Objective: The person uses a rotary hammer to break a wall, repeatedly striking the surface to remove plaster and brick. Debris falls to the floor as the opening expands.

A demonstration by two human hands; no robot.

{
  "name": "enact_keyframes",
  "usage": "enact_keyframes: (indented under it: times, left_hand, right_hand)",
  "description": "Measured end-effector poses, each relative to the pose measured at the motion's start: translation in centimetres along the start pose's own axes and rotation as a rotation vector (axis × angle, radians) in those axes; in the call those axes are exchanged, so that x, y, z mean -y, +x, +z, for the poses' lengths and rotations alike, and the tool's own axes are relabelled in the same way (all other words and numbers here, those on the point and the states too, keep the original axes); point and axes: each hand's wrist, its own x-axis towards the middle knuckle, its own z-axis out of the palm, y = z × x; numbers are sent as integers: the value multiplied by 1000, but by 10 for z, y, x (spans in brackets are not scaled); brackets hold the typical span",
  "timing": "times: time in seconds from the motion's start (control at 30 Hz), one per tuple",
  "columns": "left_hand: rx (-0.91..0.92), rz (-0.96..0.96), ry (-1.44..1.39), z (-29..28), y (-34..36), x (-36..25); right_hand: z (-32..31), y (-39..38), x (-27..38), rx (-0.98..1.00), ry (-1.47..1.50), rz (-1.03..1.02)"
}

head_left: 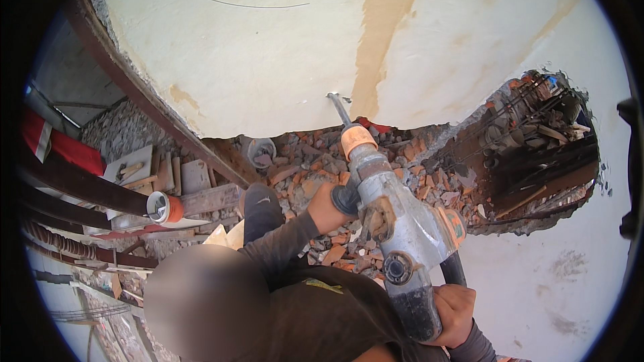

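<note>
A large grey and orange demolition hammer (412,224) slants across the middle of the view. My left hand (327,209) is closed round its black side handle near the front. At the back end, my right hand (453,312) is wrapped round the rear grip; the housing hides part of its fingers. From the orange collar a steel chisel (341,108) points away from me. Its tip meets the cream-painted wall (268,47) at a small chipped spot beside a tan streak, just above the wall's broken lower edge.
Broken bricks and rubble (302,184) cover the ground beneath. On the right, a ragged hole (537,154) in the wall shows bent bars and debris. Left are a rusty steel beam (154,104), an orange-white bucket (164,208), a whitish bucket (261,152) and boards (208,199).
</note>
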Motion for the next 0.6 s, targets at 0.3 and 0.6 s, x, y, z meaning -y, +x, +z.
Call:
enact_keyframes:
  times: [0.3, 0.6]
  left_hand:
    - [13, 4, -10, 4, 5, 11]
    - [78, 83, 18, 7, 15, 61]
  right_hand:
    - [5, -8, -17, 63, -40, -28]
    - [47, -27, -44, -108, -6, -86]
